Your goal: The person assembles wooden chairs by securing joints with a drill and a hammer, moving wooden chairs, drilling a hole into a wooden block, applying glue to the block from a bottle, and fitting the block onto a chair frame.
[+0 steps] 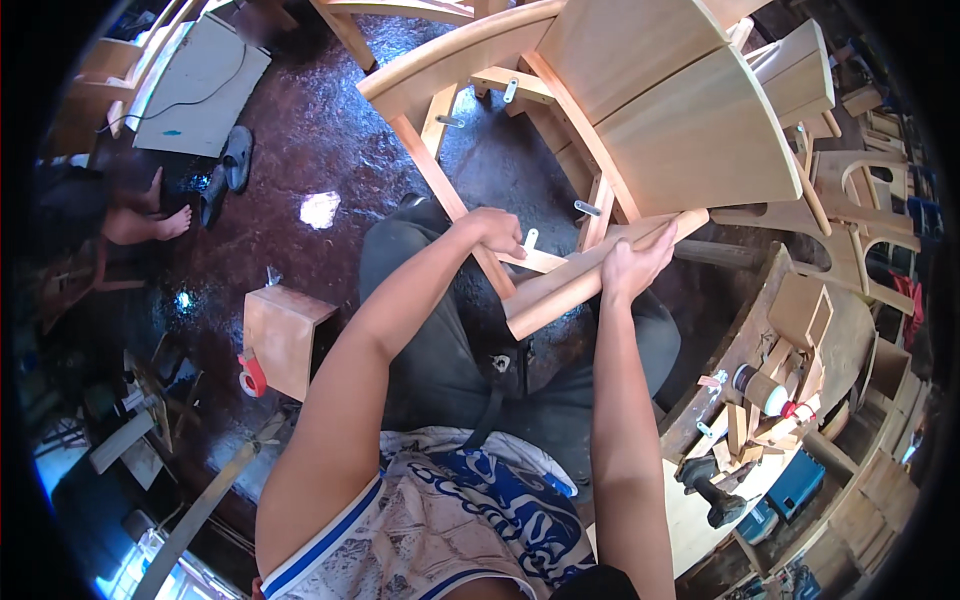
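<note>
An unfinished light wooden chair (660, 130) lies tipped over in front of me, its legs and rails toward my lap. My left hand (497, 232) is closed around a small pale wooden piece (535, 260) beside one slanted chair leg (440, 180). My right hand (636, 268) grips a long wooden rail (560, 290) that runs diagonally from near my knee up under the chair seat. Metal brackets (587, 208) show on the frame between the legs.
A small wooden box (285, 335) stands on the dark floor at left with a red tape roll (252, 377) beside it. A workbench (770, 400) at right holds wood offcuts, a glue bottle and a drill. Another person's bare feet (150, 215) rest at far left.
</note>
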A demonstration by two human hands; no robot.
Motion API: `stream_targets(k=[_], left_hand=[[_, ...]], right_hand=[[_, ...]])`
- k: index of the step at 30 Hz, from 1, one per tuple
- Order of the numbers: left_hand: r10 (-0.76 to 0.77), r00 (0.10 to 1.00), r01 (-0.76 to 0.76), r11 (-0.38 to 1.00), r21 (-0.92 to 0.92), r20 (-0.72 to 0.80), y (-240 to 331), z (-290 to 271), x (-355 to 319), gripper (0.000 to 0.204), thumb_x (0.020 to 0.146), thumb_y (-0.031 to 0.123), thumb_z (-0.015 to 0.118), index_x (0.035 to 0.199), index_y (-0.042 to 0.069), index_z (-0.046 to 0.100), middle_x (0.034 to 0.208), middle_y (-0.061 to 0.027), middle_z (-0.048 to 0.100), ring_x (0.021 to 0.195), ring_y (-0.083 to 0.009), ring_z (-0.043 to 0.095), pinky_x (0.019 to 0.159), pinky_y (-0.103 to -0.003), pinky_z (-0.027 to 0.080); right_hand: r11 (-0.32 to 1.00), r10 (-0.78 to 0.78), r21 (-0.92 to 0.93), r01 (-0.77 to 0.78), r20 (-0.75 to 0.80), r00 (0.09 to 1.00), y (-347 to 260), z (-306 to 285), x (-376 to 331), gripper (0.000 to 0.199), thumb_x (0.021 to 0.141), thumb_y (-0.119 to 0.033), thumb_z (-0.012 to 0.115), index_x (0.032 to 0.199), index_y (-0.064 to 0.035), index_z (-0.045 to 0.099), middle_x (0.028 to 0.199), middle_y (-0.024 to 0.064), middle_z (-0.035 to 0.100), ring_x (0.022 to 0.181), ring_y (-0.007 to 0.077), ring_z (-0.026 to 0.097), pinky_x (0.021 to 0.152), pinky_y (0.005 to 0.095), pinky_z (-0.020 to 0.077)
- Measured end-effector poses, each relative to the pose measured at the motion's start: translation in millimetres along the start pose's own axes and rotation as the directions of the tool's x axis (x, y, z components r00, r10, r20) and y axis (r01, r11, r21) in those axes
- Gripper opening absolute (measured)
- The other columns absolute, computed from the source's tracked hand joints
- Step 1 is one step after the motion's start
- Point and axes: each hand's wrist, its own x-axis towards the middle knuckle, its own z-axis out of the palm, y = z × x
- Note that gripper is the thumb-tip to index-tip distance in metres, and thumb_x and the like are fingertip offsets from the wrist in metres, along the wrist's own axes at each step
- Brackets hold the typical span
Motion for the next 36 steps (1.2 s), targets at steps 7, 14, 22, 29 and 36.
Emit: stream_targets(k=[7, 14, 22, 29, 36], left_hand=[[0.029, 0.996, -0.026, 0.999, 0.028, -0.083, 8, 3, 4, 0.040, 0.083, 0.053, 0.068, 0.098, 0.017, 0.080, 0.091, -0.0113, 0.075, 0.093, -0.0316, 0.070, 0.080, -0.044, 0.053], [-0.017, 1.000, 0.017, 0.999, -0.032, -0.026, 3, -3, 13, 0.040, 0.080, 0.052, 0.070, 0.097, 0.017, 0.080, 0.098, -0.0129, 0.075, 0.100, -0.0322, 0.070, 0.088, -0.043, 0.053], [-0.140, 0.989, 0.141, 0.990, -0.026, 0.040, 11, -14, 16, 0.045, 0.077, 0.051, 0.075, 0.107, 0.017, 0.078, 0.113, -0.0080, 0.074, 0.108, -0.0294, 0.068, 0.093, -0.042, 0.052], [-0.033, 0.888, 0.163, 0.955, 0.249, -0.458, 40, 18, -19, 0.042, 0.070, 0.051, 0.080, 0.095, 0.016, 0.079, 0.102, -0.0094, 0.075, 0.104, -0.0265, 0.068, 0.097, -0.045, 0.048], [-0.074, 0.640, 0.130, 0.991, 0.013, -0.765, 59, 72, -170, 0.046, 0.085, 0.041, 0.070, 0.120, 0.011, 0.070, 0.131, -0.0092, 0.065, 0.132, -0.0269, 0.052, 0.120, -0.053, 0.024]], right_hand=[[0.996, -0.093, 0.014, 0.093, -0.024, 0.995, 11, -2, 15, 0.087, 0.072, -0.005, 0.056, 0.155, -0.0083, 0.031, 0.150, 0.0281, 0.035, 0.138, 0.0431, 0.039, 0.116, 0.0438, 0.0318], [0.997, -0.072, 0.039, 0.072, -0.005, 0.997, 7, -2, 12, 0.085, 0.073, -0.006, 0.057, 0.154, -0.0057, 0.032, 0.150, 0.0293, 0.035, 0.139, 0.0435, 0.037, 0.117, 0.0438, 0.0293], [0.999, -0.020, 0.039, 0.021, -0.023, 1.000, 7, 1, 13, 0.086, 0.072, -0.005, 0.059, 0.154, -0.0126, 0.034, 0.150, 0.0282, 0.035, 0.137, 0.0436, 0.040, 0.116, 0.0447, 0.0326], [0.994, 0.024, 0.108, -0.012, -0.104, 0.994, 1, -11, 7, 0.091, 0.071, -0.006, 0.061, 0.156, -0.0048, 0.028, 0.153, 0.0252, 0.036, 0.140, 0.0403, 0.040, 0.118, 0.0416, 0.0305], [0.976, 0.193, 0.118, -0.185, -0.059, 0.979, -3, -16, 2, 0.097, 0.073, -0.011, 0.064, 0.158, -0.0029, 0.018, 0.158, 0.0228, 0.033, 0.143, 0.0370, 0.037, 0.119, 0.0389, 0.0308]])
